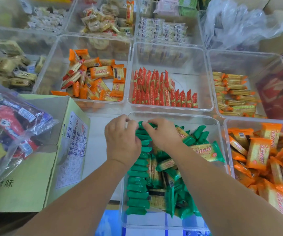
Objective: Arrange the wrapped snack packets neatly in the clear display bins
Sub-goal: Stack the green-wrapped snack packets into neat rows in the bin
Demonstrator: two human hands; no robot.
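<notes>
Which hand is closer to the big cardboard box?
Left. The left hand is just right of the cardboard box, gripping the row of green packets; the right hand is farther right, pinching the same row.

Both forearms reach forward — left hand and right hand side by side, fingers curled

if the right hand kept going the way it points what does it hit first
Probably the left hand, just ahead over the end green wrapped packet both pinch; behind that, the clear plastic bin's far wall. Depth unclear.
</notes>
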